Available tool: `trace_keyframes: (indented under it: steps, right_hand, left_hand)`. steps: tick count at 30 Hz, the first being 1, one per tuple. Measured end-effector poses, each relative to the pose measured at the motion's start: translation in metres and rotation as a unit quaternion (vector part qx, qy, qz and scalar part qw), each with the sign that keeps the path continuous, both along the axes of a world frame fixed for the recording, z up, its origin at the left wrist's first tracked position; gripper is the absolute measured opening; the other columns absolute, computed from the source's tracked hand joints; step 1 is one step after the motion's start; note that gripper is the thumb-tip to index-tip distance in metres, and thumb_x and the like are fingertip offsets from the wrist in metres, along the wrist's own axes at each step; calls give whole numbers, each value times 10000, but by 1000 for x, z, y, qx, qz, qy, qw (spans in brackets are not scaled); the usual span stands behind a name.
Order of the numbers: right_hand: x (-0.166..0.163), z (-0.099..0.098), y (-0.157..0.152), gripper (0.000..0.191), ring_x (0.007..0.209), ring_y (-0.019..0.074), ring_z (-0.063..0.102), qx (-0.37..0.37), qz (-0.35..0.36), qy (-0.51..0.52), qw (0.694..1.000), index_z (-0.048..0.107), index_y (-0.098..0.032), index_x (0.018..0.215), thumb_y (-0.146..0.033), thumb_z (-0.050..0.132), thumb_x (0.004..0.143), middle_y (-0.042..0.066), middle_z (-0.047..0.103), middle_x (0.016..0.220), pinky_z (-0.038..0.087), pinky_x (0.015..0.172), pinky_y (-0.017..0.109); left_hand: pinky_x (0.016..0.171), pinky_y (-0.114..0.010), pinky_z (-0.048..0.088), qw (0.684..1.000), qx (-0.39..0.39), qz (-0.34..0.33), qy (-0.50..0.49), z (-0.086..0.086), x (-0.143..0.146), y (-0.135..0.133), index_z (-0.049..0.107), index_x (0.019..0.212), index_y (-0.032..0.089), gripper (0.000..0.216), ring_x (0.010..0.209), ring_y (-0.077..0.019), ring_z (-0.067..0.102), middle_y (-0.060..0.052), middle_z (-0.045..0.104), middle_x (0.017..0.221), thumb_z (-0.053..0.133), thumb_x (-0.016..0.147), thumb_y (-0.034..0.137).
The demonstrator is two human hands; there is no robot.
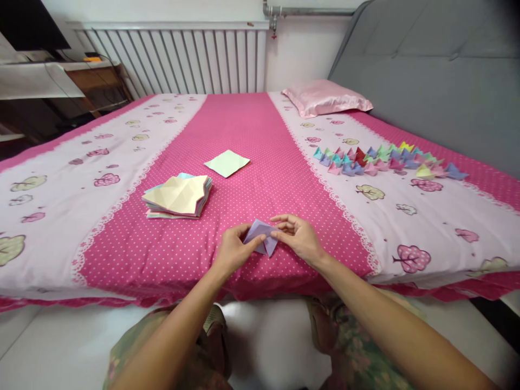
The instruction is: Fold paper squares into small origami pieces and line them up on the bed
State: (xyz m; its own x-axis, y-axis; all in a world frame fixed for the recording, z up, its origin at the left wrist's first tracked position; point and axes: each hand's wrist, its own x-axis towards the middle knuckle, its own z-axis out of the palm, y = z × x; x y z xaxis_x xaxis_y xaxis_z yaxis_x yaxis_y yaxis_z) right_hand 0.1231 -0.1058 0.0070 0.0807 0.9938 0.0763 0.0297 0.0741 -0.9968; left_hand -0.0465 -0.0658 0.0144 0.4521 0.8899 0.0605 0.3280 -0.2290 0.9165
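A purple sheet of origami paper [260, 232], partly folded into pointed flaps, is held between my two hands just above the front of the bed. My left hand [236, 246] pinches its left side, thumb on top and fingers behind. On the other side my right hand [299, 238] grips the right edge between thumb and fingers. To the left lies a stack of creased paper sheets [179, 196], a cream one on top. A pale green square of paper [227, 163] rests flat beyond my hands.
Several small folded paper pieces [377, 160] in many colours stand in rows at the right. A pink pillow [327, 98] lies at the back, near a grey headboard [430, 70]. Behind the bed [244, 119] is a white radiator [182, 59]; a desk [93, 78] stands at the left.
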Motion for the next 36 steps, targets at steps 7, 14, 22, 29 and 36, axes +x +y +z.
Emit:
trace_keyframes:
  steps: [7, 14, 22, 29, 36]
  right_hand:
    - [-1, 2, -2, 301, 748, 146, 606, 40, 19, -52, 998, 635, -184, 916, -341, 679, 663, 42, 654, 824, 487, 660, 269]
    - [-2, 9, -7, 210, 634, 126, 577, 34, 70, -109, 991, 667, -187, 786, -373, 650, 691, 17, 656, 709, 462, 588, 250]
    - [-1, 3, -1, 153, 613, 102, 575, -3, 23, 22, 999, 651, -177, 710, -321, 677, 665, -2, 646, 680, 455, 606, 235]
    - [0, 4, 0, 161, 597, 96, 564, -30, 4, 55, 998, 652, -174, 699, -321, 691, 646, -6, 639, 665, 449, 599, 232]
    - [-5, 1, -4, 207, 587, 103, 557, -39, 87, 37, 995, 652, -159, 727, -352, 682, 660, 12, 639, 685, 431, 559, 235]
  left_hand:
    - [470, -196, 326, 999, -31, -13, -20, 5, -1, -5, 643, 689, 126, 288, 495, -73, 409, 21, 526, 544, 585, 711, 407]
    - [417, -191, 210, 990, -34, -127, 58, 4, -5, -11, 562, 549, 127, 316, 451, -50, 298, 46, 368, 484, 564, 722, 391]
    - [418, -196, 242, 993, -82, -86, 15, 8, -2, -9, 517, 533, 134, 365, 441, -57, 322, 43, 376, 470, 540, 736, 437]
    - [486, -215, 356, 978, -185, -76, -58, 6, -3, -7, 608, 618, 117, 346, 472, -79, 449, 5, 531, 530, 574, 715, 447]
    - [478, -205, 361, 957, -262, -106, -71, 9, -2, -12, 639, 666, 114, 307, 478, -81, 485, -8, 592, 566, 664, 643, 418]
